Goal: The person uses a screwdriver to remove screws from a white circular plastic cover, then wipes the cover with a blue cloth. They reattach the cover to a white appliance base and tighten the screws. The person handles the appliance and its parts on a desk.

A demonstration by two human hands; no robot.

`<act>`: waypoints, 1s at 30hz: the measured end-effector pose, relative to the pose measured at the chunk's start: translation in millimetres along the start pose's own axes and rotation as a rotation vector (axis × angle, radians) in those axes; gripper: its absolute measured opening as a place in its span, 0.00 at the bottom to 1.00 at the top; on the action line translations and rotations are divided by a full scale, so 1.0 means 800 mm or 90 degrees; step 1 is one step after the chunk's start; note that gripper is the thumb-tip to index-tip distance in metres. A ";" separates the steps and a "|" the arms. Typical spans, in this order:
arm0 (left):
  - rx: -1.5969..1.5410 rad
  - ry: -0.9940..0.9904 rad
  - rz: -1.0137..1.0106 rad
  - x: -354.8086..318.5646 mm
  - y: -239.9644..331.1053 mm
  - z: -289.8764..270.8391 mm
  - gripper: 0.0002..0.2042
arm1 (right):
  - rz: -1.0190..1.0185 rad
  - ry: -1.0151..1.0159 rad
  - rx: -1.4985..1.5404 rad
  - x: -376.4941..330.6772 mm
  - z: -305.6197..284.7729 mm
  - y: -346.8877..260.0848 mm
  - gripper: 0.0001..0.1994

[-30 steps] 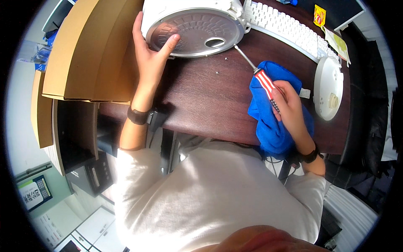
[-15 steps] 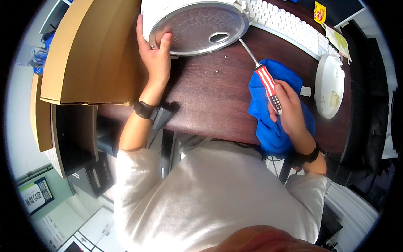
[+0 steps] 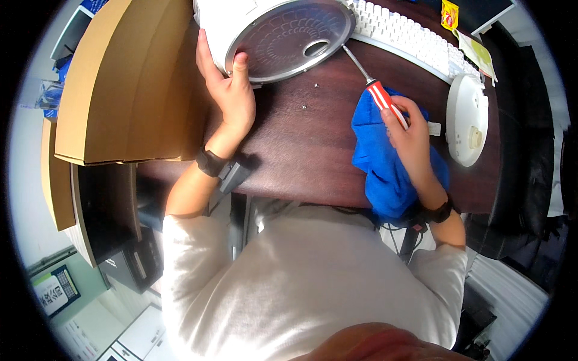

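A white rounded appliance (image 3: 224,24), perhaps a rice cooker, lies tipped at the far side of the table, its silver metal disc (image 3: 278,49) facing me. The disc has an oval opening near its right edge. My left hand (image 3: 233,99) grips the appliance's left side, thumb over the disc's rim and fingers along the shell. In my right hand (image 3: 411,129) is a screwdriver (image 3: 379,95) with a red-and-white striped handle. Its tip points up at the disc's lower right rim; whether it touches cannot be told. Small screws (image 3: 304,107) lie on the table below the disc.
Under my right hand is a crumpled blue cloth (image 3: 385,174). A white round cover (image 3: 466,129) lies to its right. Behind are a white keyboard (image 3: 409,42) and a yellow packet (image 3: 450,15). A large cardboard box (image 3: 126,84) stands at the left of the dark wooden table (image 3: 289,162).
The appliance has tilted a little, showing more of its white shell. My right hand has shifted up along the screwdriver's handle, covering its lower end. My left hand keeps its hold.
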State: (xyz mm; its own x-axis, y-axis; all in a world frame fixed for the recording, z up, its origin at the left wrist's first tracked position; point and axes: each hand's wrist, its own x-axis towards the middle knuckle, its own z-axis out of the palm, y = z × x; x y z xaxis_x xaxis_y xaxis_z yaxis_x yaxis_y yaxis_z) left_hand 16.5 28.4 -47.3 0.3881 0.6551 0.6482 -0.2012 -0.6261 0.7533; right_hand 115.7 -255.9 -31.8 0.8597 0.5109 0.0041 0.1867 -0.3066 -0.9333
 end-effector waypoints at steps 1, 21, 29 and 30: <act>-0.001 0.000 -0.004 0.000 0.000 0.002 0.34 | 0.096 -0.020 0.087 0.004 -0.001 -0.002 0.15; -0.028 -0.008 -0.026 0.000 0.004 0.005 0.37 | -0.237 0.032 -0.245 0.024 -0.009 0.016 0.20; -0.028 -0.005 -0.018 0.001 0.003 0.005 0.36 | 0.219 -0.220 0.489 0.024 -0.030 0.013 0.19; -0.024 -0.005 -0.019 0.001 0.003 0.005 0.36 | 0.240 -0.214 0.526 0.024 -0.031 0.011 0.19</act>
State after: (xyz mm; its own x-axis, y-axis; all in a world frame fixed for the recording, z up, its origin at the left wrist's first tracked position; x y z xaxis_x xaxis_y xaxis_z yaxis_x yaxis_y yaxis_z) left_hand 19.8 25.6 -45.1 0.4022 0.6698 0.6242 -0.2231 -0.5895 0.7763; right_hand 145.6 -268.3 -30.9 0.5893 0.7373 -0.3303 -0.5775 0.0985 -0.8104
